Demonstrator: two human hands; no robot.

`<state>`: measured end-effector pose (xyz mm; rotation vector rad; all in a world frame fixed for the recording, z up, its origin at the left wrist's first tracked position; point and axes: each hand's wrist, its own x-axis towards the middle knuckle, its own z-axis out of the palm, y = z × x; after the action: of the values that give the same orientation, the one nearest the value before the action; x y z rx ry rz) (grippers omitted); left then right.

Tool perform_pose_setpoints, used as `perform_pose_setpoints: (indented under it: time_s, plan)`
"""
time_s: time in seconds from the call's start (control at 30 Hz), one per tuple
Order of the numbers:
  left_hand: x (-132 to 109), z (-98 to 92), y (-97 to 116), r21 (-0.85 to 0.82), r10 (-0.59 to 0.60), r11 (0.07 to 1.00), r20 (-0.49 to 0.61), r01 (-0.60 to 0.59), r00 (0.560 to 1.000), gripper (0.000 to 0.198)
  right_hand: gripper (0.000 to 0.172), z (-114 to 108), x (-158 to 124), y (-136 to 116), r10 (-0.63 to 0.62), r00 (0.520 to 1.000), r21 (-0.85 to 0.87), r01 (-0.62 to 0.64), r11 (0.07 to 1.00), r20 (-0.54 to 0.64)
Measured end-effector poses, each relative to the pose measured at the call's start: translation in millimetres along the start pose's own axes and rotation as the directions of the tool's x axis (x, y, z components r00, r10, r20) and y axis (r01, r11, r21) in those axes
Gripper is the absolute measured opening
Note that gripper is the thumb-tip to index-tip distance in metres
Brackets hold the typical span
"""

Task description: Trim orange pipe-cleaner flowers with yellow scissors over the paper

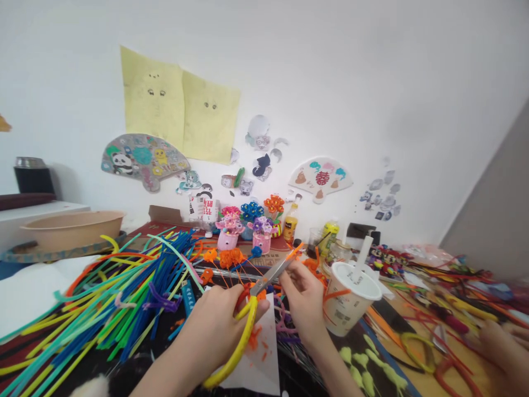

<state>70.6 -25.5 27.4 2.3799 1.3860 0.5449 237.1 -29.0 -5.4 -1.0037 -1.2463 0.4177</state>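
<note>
Clenching yellow-handled steel scissors point(243, 336) in your left hand point(215, 331), you hold the blades angled up and away from you. Your right hand point(301, 295) pinches a short orange pipe cleaner point(296, 252) near the blade tips; your fingers partly hide the contact, and the blade opening is hard to tell. Keep those fingers clear of the cutting line and the stem square across the blades for a clean shear.

Just right of your right hand stands a white lidded cup point(345, 311) with a white straw point(362, 259); its contents are hidden. Far beyond your left hand sits a round tan bowl point(72, 230), its inside out of view. Ahead of both hands, two pink pots point(228, 241) hold pink-and-purple pipe-cleaner flowers point(229, 222). Under your hands lies a white paper sheet point(264, 358) with orange clippings point(255, 337). Left of your left hand sprawls a heap of multicoloured pipe cleaners point(103, 298). Another person's hand point(502, 353) rests well right of yours.
</note>
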Motion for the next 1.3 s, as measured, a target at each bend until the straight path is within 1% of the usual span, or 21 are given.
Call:
perform_pose_setpoints:
  time_s: [0.27,0.6,0.77,0.9,1.07,1.23,1.3]
  plan:
    - [2.5,6.4,-5.2,0.014,0.037,0.999,-0.016,-0.037,0.999,0.048,0.019,-0.9,-0.7,-0.3,0.005,1.000,-0.009,-0.005,1.000,0.029]
    - [1.0,4.0,-6.7,0.076,0.019,0.997,0.024,-0.021,1.000,0.047,0.022,0.5,-0.9,-3.9,-0.029,0.999,-0.065,0.030,0.997,0.022]
    - [2.9,6.9,-8.5,0.083,0.028,0.996,0.009,-0.029,1.000,0.052,0.020,0.2,-0.8,-0.6,-0.041,0.999,-0.078,0.043,0.996,0.022]
    - [3.1,5.0,-8.8,0.077,0.021,0.997,0.009,-0.022,1.000,0.051,0.019,-1.3,1.6,-1.1,-0.037,0.998,-0.055,0.040,0.998,0.053]
    - [4.4,-0.4,-13.6,0.047,0.023,0.999,0.001,-0.023,1.000,0.047,0.019,-5.6,6.5,-1.9,-0.023,0.993,-0.041,0.028,0.999,0.119]
    - [5.5,-3.3,-19.3,-0.006,0.047,0.999,-0.014,-0.047,0.999,0.044,0.015,-8.4,9.5,-2.3,-0.029,0.995,-0.051,0.034,0.998,0.093]
    - [4.8,-3.6,-19.7,-0.019,0.055,0.998,-0.007,-0.055,0.998,0.043,0.014,-8.7,9.9,-2.5,-0.027,0.994,-0.051,0.032,0.998,0.103]
